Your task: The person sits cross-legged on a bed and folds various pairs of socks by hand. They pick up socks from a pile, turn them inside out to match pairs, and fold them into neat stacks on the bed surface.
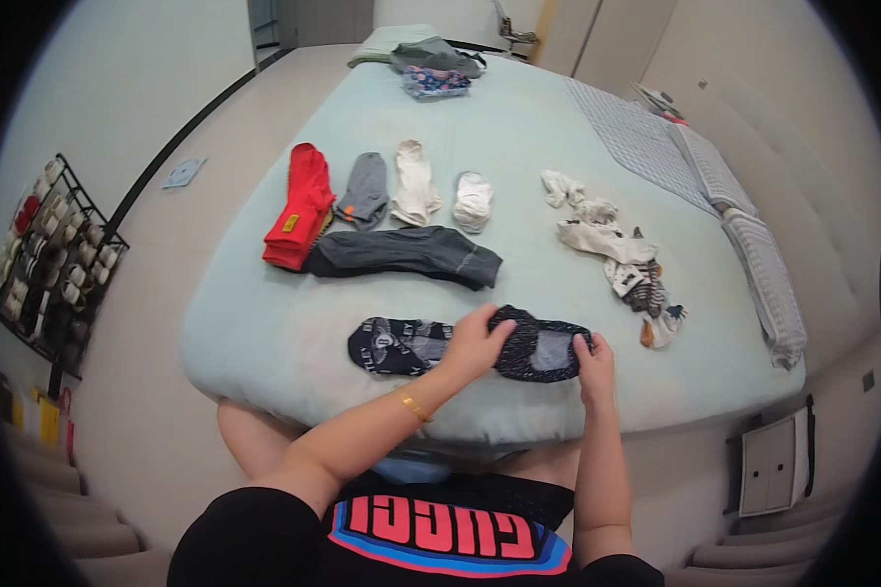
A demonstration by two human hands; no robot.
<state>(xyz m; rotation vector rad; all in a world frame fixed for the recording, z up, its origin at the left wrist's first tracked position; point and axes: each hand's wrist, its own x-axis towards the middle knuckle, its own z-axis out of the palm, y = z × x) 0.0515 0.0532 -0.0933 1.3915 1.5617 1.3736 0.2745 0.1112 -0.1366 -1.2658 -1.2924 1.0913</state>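
A black sock with pale flecks and a grey patch (556, 349) lies stretched between my two hands near the bed's front edge. My left hand (475, 344) is closed on its left end, thumb and fingers gripping the fabric. At the opposite end my right hand (595, 367) pinches the edge between thumb and fingers. Just left of my left hand, partly covered by it, lies a dark patterned sock (387, 345) with pale lettering. Beyond my hands a long dark grey sock bundle (406, 254) rests crosswise on the sheet.
Farther back lie red socks (301, 205), grey socks (364, 191), white socks (414, 186) and a short white pair (473, 203). A loose heap of mixed socks (612, 240) is at the right. Bags (436, 68) sit at the far end; a shoe rack (59, 259) stands left.
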